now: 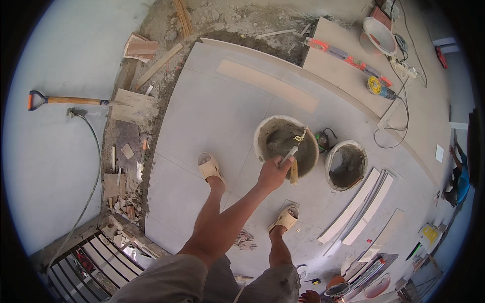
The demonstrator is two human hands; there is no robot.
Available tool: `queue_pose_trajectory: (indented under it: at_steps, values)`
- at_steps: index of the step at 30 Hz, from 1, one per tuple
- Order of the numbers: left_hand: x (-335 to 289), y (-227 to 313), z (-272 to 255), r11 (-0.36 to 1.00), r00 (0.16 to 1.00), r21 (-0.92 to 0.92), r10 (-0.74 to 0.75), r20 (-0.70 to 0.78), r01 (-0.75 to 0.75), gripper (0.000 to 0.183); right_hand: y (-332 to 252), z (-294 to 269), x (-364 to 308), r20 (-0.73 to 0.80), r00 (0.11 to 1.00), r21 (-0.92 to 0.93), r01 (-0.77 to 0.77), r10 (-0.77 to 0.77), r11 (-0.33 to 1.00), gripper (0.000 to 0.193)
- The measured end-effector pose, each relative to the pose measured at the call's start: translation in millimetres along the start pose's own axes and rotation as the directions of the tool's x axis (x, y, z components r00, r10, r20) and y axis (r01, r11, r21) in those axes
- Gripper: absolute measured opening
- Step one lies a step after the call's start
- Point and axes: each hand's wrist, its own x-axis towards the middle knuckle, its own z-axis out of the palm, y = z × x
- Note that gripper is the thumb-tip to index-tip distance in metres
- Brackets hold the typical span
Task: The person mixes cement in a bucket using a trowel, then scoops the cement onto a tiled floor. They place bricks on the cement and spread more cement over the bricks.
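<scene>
My left hand (273, 174) is closed round a grey-handled tool (289, 155) above the near part of a mortar bucket (258, 137). The tool's working end does not show clearly. Wet grey mortar (280, 141) lies inside the bucket. A wooden handle (294, 173) sticks out over the bucket's near rim, just beside my fingers. A small yellowish piece (301, 136) shows at the bucket's right inner side. At the bottom edge, part of my right hand (309, 297) shows, cut off by the frame, its fingers unclear.
A second bucket (328, 166) stands to the right, near long tile strips (356, 207). A yellow-headed angle grinder (376, 86) with its cord and a red level (348, 59) lie at the far right. A shovel (70, 100) lies left, by rubble. Another person (458, 177) is at the right edge.
</scene>
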Motion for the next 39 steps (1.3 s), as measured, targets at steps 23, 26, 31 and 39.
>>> queue_pose_trajectory:
  at_steps: [23,26,31,39]
  values:
    - [-147.5,-13.4,-373.1,0.455,0.195,0.301,-0.265,0.944,-0.838,0.037,-401.9,464.4,-169.7,0.799,0.445,-0.427,0.894,-0.406,0.139,0.027]
    - [-107.2,3.3,-373.6,0.673,-0.041,0.261,-0.397,0.917,-0.692,0.037,-461.1,471.9,-156.8,0.559,0.447,-0.353,0.89,-0.698,0.288,0.022]
    - [-38.7,32.0,-360.7,0.832,-0.218,0.309,-0.444,0.869,-0.461,0.038,-474.7,490.5,-135.8,0.584,0.539,-0.463,0.836,-0.607,0.295,0.021]
    - [39.2,73.0,-340.4,0.875,-0.412,0.369,-0.475,0.778,-0.312,0.04,-555.7,493.5,-129.5,0.65,0.618,-0.389,0.77,-0.443,0.505,0.025]
